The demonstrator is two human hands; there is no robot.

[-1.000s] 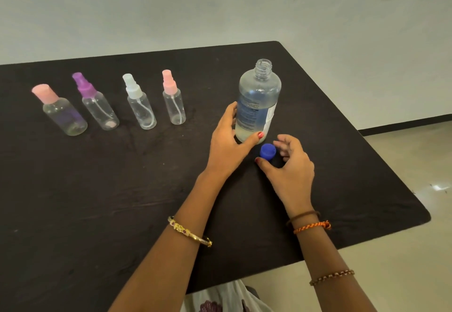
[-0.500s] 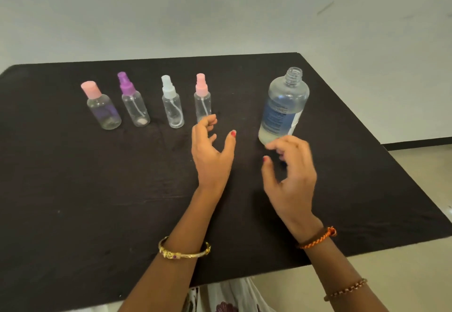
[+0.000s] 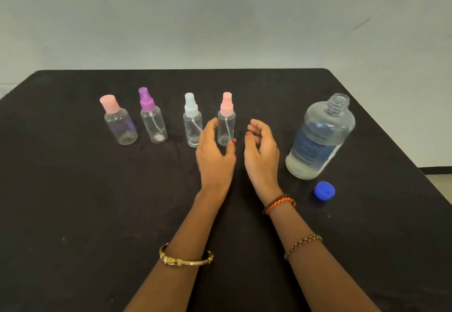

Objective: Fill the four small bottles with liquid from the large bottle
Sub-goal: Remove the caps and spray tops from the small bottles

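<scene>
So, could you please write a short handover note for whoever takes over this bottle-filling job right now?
Left hand: open, holding nothing, reaching around the pink-topped spray bottle.
Right hand: open, empty, just right of that bottle.
Large bottle: upright at right, uncapped, some liquid at the bottom; its blue cap lies on the table in front of it.
Small bottles in a row, all capped and apparently empty: pink flat-cap bottle, purple spray bottle, white spray bottle.
Done: large bottle opened.
Left: uncap and fill all four.
</scene>
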